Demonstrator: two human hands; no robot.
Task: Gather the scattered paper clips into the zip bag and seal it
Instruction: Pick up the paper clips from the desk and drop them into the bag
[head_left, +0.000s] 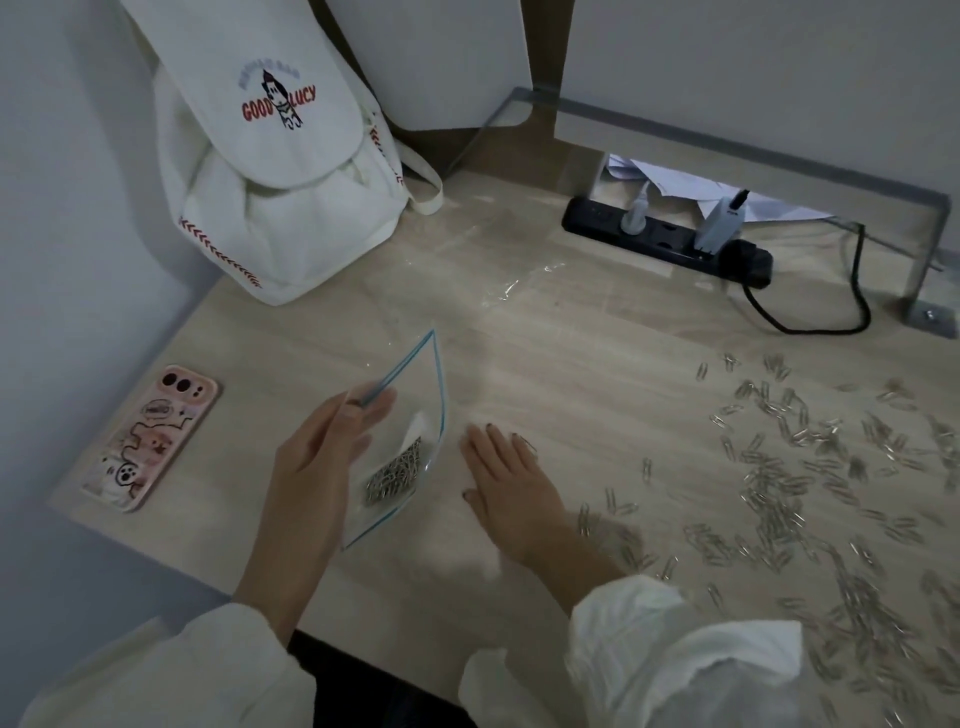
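A clear zip bag (415, 415) with a blue seal strip is held up over the wooden desk (545, 364), its mouth gaping to the right. My left hand (317, 467) pinches the bag's upper lip. A small heap of silver paper clips (395, 475) lies in the bag's bottom. My right hand (506, 486) rests flat on the desk just right of the bag's mouth, fingers spread, with one clip at its fingertips. Many more loose paper clips (810, 499) are scattered over the right half of the desk.
A phone (153, 436) in a pink cartoon case lies at the desk's left edge. A white backpack (270, 171) leans in the back left corner. A black power strip (670, 239) with plugs and a cable sits at the back right.
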